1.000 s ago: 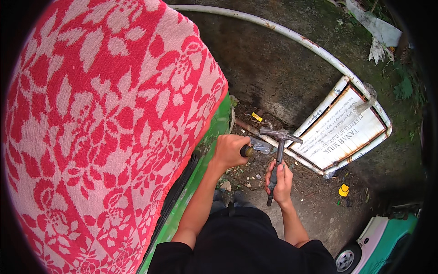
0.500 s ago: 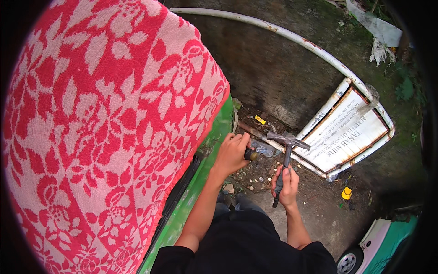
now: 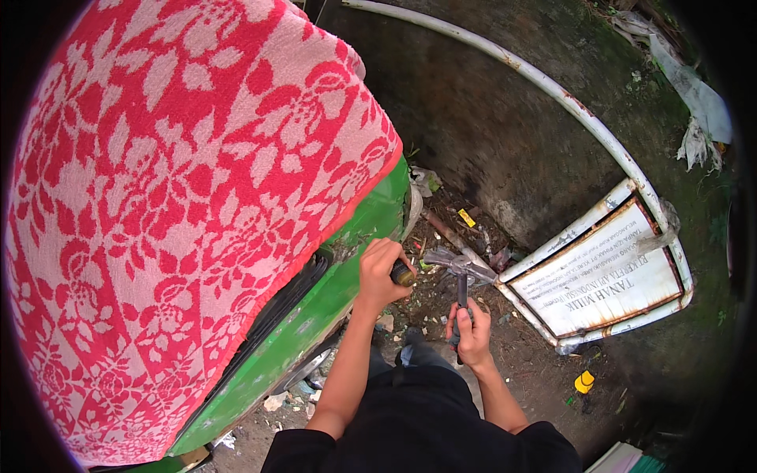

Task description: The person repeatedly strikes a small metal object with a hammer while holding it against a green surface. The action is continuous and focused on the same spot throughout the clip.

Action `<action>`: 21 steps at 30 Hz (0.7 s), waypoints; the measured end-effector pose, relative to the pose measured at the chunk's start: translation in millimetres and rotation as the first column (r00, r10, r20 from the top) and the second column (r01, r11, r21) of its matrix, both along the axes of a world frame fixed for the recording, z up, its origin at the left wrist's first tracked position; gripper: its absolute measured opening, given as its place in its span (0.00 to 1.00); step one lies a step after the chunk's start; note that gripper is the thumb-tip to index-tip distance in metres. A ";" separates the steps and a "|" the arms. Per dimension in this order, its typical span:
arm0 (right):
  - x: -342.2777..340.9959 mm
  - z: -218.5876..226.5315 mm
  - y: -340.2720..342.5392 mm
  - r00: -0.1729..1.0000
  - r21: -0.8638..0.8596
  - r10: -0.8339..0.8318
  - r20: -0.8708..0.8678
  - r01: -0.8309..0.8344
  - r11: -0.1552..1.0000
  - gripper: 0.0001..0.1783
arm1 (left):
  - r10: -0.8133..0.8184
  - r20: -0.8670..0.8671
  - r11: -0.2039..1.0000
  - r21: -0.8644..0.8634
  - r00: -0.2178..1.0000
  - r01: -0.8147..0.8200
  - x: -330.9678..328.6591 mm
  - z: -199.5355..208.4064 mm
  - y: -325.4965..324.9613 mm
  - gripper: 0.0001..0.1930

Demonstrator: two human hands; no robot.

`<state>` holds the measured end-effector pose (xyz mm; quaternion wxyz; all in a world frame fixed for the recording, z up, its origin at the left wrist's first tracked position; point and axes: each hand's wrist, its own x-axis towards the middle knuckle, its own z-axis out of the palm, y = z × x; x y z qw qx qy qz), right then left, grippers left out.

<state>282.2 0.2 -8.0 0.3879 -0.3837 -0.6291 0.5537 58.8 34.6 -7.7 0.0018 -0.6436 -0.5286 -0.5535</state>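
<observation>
My left hand (image 3: 378,274) is closed around a dark tool handle (image 3: 404,273) whose round, brownish end sticks out past my thumb. The rest of that tool is hidden by the hand, so its kind is unclear. This hand is against or just beside the scuffed green car body (image 3: 369,219). To its right, my right hand (image 3: 471,337) grips a hammer (image 3: 462,292) by its dark handle. The hammer's metal head is up, a short distance from the tool's end. A red and pink floral towel (image 3: 197,158) covers the upper part of the car.
A rusty white metal sign (image 3: 591,272) on a curved white pipe (image 3: 552,87) leans at the right by a dark mossy wall (image 3: 441,102). Stones and litter lie on the dirt ground (image 3: 520,370), with a yellow scrap (image 3: 584,382) among them. Torn plastic (image 3: 698,94) hangs upper right.
The hammer has come left and nearer my left hand, its handle now more upright. My view has shifted, showing more of the green side, while the vehicle at lower right has mostly left view.
</observation>
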 end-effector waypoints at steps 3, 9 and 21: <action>5.0 10.4 3.8 1.000 0.035 0.007 -0.026 -0.006 0.999 0.21 | 0.064 0.036 0.998 0.025 0.997 -0.064 0.3 -1.2 8.7 0.10; 2.8 -6.7 8.6 0.998 0.299 0.043 0.051 -0.056 0.953 0.19 | 0.089 0.062 0.996 0.020 0.994 -0.091 2.0 -1.8 16.8 0.11; -10.0 -3.3 10.2 0.981 0.437 0.019 0.193 -0.103 0.893 0.21 | 0.068 0.189 0.997 -0.040 0.980 -0.062 -2.5 1.6 13.8 0.12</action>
